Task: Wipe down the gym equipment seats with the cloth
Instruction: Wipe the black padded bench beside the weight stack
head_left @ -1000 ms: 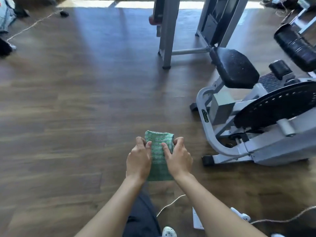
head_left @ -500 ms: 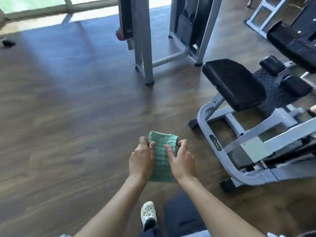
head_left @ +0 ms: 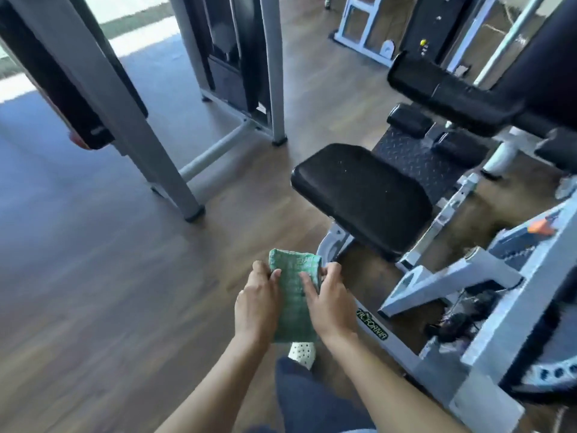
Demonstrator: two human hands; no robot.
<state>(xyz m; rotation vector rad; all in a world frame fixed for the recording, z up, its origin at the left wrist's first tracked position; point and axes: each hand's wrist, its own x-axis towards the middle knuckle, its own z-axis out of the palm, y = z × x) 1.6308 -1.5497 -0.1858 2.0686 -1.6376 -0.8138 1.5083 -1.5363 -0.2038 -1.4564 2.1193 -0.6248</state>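
Currently both hands are on the folded green cloth (head_left: 292,307), which is held in the air over the wooden floor (head_left: 93,292). It sits just off the near-left corner of the black seat (head_left: 362,195) and does not touch it.

Left hand (head_left: 256,304): gripping, fingers curled round the cloth's left edge, thumb tip on the top face. Right hand (head_left: 331,303): gripping, thumb laid across the top face, fingers wrapped round the right edge. The cloth is folded into a long narrow strip, with its far end rounded over and pointing toward the seat side.

The seat is a rectangular black pad with a lightly speckled surface, mounted on a grey machine frame (head_left: 437,285). The frame's base rail runs from under the seat back toward the person and carries a green-lettered label (head_left: 373,325).

- Beyond the seat: black tread plate (head_left: 415,160), with small roller pads (head_left: 409,120) at its far edge.
- Up and right of the seat: large black pad (head_left: 452,92).
- Left of the seat: slanted grey post (head_left: 125,126) standing on the floor.
- Further back from the seat: weight-stack machine (head_left: 237,64).
- Nearer than the seat, right under the cloth: white perforated shoe (head_left: 301,353) and dark trouser leg (head_left: 309,401).
- Right of the seat, on the frame: small orange part (head_left: 543,226), too blurred to tell what it is.

The frame edges are motion-blurred.
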